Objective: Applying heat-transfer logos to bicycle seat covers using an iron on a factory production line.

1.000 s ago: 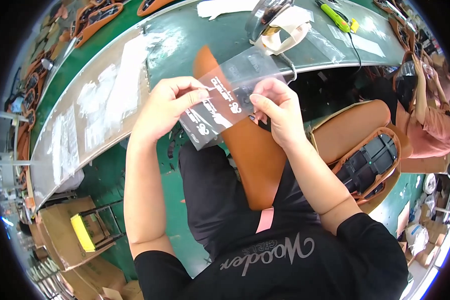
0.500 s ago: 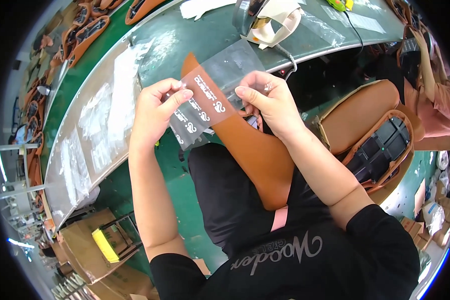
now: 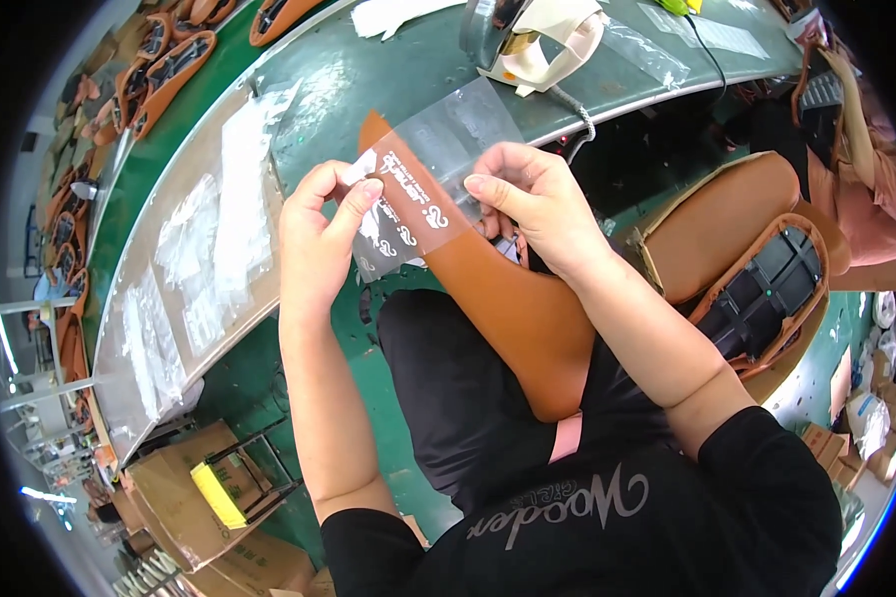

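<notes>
A clear plastic sheet with white printing [image 3: 473, 119] stretches between my two hands, above a tan-brown bicycle saddle [image 3: 488, 308]. My left hand [image 3: 319, 224] pinches the sheet's left part between thumb and fingers, next to a bright white patch. At the sheet's right edge, my right hand [image 3: 538, 204] has its thumb and fingers closed on the film. The saddle lies across my lap, its narrow nose pointing away and left, its wide end near my body. A pink strip [image 3: 567, 438] touches that wide end. My right fingertips are partly hidden.
A curved green worktable [image 3: 338, 95] lies ahead, with clear plastic bags [image 3: 204, 249] on its left part and a cream-coloured device [image 3: 558, 45] with a cable at the back. More saddles [image 3: 762, 294] sit in a carton at right. Another person [image 3: 866, 199] works at far right.
My left hand has shifted slightly right and the sheet's lower left part has lifted, with a white patch now showing by the thumb. The right hand stays nearly still.
</notes>
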Demonstrator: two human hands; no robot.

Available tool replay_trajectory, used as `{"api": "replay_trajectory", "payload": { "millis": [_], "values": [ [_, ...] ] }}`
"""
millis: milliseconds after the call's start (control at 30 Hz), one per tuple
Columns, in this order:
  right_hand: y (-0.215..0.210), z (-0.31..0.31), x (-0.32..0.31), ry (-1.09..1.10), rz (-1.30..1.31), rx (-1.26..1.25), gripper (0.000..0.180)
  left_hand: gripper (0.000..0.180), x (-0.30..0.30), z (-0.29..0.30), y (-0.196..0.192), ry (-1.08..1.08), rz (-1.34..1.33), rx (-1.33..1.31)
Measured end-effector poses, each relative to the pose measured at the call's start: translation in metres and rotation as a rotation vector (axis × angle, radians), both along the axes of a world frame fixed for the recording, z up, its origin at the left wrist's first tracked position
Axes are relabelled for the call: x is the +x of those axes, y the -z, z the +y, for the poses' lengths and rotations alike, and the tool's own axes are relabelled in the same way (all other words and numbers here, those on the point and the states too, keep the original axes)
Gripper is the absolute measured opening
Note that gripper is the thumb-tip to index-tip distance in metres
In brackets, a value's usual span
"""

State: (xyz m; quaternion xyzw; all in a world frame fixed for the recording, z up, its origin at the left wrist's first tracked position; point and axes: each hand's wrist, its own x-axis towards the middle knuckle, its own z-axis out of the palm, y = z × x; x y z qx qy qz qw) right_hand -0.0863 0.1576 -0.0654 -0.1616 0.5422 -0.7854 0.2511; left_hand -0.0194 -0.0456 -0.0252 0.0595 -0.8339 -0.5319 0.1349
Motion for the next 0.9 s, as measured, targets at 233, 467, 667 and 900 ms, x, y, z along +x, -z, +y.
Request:
{"api": "replay_trajectory", "payload": {
  "millis": [233, 467, 667, 900],
  "values": [
    [-0.002, 0.000, 0.000, -0.017, -0.019, 0.008, 0.011, 0.017, -0.001, -0.003, 0.001, 0.028, -0.001, 0.020],
    [-0.005, -0.002, 0.001, -0.007, 0.001, 0.040, 0.011, 0.016, -0.001, -0.004, 0.007, 0.003, 0.016, 0.102],
    [-0.004, -0.004, 0.001, 0.005, 0.004, 0.030, 0.012, 0.019, -0.002, 0.000, 0.016, -0.144, 0.288, -0.177],
    [-0.004, -0.003, 0.002, 0.005, 0.021, 0.036, 0.013, 0.017, 0.009, 0.038, 0.010, -0.246, 0.281, -0.146]
  ]
}}
